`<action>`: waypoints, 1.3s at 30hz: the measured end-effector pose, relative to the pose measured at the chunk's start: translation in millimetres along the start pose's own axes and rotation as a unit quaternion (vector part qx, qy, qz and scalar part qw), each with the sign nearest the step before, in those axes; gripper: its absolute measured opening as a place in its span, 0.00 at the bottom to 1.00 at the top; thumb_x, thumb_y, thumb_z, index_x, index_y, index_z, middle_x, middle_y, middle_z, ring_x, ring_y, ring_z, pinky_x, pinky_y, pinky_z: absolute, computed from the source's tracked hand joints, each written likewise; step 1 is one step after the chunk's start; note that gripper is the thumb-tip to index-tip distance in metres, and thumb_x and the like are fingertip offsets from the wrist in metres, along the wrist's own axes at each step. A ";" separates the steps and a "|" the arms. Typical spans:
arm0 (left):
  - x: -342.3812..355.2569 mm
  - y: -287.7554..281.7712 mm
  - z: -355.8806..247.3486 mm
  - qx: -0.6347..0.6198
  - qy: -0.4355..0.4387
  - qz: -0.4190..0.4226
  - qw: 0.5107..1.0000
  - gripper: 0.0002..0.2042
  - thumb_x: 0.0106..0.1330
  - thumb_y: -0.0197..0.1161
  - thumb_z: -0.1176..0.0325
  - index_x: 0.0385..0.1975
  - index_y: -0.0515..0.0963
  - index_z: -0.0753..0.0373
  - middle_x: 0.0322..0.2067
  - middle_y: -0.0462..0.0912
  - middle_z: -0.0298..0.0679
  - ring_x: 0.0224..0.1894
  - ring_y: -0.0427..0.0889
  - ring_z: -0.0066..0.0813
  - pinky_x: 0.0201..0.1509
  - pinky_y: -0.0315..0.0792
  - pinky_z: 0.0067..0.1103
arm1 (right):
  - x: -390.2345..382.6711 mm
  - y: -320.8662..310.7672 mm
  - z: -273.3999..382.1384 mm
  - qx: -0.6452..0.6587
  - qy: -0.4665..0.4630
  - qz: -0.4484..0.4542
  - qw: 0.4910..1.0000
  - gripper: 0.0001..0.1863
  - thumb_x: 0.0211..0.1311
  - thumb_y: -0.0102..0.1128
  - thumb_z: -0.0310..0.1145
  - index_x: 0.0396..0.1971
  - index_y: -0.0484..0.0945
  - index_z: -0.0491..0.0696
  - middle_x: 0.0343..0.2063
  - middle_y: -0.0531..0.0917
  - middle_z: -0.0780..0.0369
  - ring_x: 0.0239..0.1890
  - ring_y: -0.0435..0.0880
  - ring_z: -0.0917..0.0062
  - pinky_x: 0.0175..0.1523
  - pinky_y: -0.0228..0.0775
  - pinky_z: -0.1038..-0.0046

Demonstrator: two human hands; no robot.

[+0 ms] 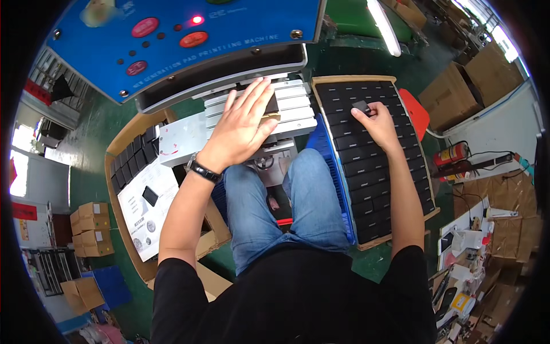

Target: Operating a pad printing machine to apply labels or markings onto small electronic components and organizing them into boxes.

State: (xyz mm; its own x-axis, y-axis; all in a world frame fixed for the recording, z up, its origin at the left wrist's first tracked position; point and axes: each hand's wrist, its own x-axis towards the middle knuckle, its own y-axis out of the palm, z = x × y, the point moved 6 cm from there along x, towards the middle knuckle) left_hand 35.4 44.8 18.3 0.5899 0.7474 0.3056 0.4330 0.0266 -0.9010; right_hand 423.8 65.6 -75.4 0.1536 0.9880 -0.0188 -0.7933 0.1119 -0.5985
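Observation:
My left hand [243, 123] lies flat with fingers spread on the grooved metal bed [298, 103] of a blue pad printing machine [172, 40], covering a dark flat piece [272, 104] on the fixture. My right hand [375, 123] reaches over a wooden tray [349, 78] at my right, which is lined with rows of flat black pieces. Its fingertips pinch one small black piece [361, 105] lifted slightly from the rows. A dark watch sits on my left wrist.
A second wooden tray [117, 149] at my left holds several black pieces and a printed white sheet [149, 212]. A blue crate [332, 166] sits under the right tray. Cardboard boxes [91, 229], a red fire extinguisher [452, 153] and clutter ring the green floor.

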 end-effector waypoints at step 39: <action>-2.8 -11.9 36.4 -0.318 -0.137 -0.125 0.930 0.26 0.59 0.87 0.61 0.49 0.80 0.67 0.52 0.89 0.45 0.53 0.88 0.38 0.61 0.79 0.28 | -35.9 114.2 184.9 0.281 -0.339 0.057 0.896 0.13 0.61 0.80 0.26 0.41 0.84 0.43 0.38 0.85 0.65 0.32 0.78 0.84 0.38 0.71 0.82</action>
State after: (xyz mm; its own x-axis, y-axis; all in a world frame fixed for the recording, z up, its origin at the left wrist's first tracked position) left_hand 3.8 66.6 17.0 0.2594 0.9138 0.3126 0.8996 -0.1109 -0.4224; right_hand 218.7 62.7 5.0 -0.1901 0.8123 0.5513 -0.9816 -0.1473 -0.1215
